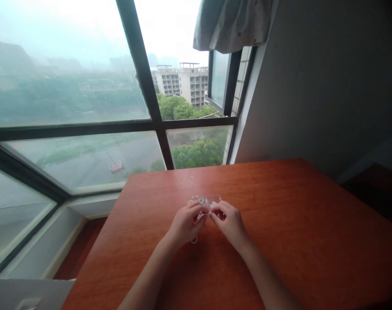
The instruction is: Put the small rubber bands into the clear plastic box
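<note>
Over the middle of the table, my left hand (185,221) and my right hand (231,223) meet with thumbs and fingers pinched together. Between their fingertips is a small whitish piece (209,214), too small for me to tell its kind. Just beyond the fingers lies a clear plastic bag (217,198) with something pale in it. A small ring with green on it (200,200) rests at the bag's left side, near other pale rings partly covered by my left hand. Another small white ring (194,240) lies below my left hand, close to the wrist.
The reddish-brown wooden table (299,228) reaches to a dark-framed window (157,125) at the back and left. A grey wall (312,86) rises at the right. A short curtain (233,26) hangs above an opened window pane (220,79).
</note>
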`<move>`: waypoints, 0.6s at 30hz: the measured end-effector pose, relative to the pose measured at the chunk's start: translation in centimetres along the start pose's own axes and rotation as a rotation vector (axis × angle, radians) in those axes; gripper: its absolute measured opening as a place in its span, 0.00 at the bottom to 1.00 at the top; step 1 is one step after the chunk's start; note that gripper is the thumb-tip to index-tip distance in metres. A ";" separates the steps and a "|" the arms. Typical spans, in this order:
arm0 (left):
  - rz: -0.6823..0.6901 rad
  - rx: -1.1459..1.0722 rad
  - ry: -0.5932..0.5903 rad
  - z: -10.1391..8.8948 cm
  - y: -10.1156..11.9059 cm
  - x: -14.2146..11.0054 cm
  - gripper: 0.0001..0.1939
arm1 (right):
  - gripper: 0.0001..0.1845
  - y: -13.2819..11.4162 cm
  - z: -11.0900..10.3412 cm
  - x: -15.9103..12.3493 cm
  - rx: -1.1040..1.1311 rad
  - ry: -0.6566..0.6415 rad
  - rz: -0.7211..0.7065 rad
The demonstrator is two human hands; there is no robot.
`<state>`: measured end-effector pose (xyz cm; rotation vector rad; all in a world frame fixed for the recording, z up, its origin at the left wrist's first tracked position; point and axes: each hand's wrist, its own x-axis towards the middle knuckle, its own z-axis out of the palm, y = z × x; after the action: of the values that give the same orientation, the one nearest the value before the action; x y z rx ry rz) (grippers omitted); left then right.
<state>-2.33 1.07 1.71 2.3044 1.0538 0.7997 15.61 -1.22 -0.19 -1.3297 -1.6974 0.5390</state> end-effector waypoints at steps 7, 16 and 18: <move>0.003 -0.005 -0.005 -0.2 0.0 0.0 0.07 | 0.08 0.1 0.0 0.0 -0.029 0.026 0.008; -0.035 -0.027 0.071 0.0 -0.4 0.2 0.07 | 0.09 -0.1 0.0 -0.1 -0.047 -0.026 -0.010; -0.049 -0.026 0.099 0.0 -0.5 0.2 0.07 | 0.08 -0.2 0.0 -0.1 -0.051 -0.034 -0.007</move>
<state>-2.48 1.53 1.41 2.2281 1.1315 0.9107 15.52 -1.36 -0.10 -1.3574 -1.7531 0.5201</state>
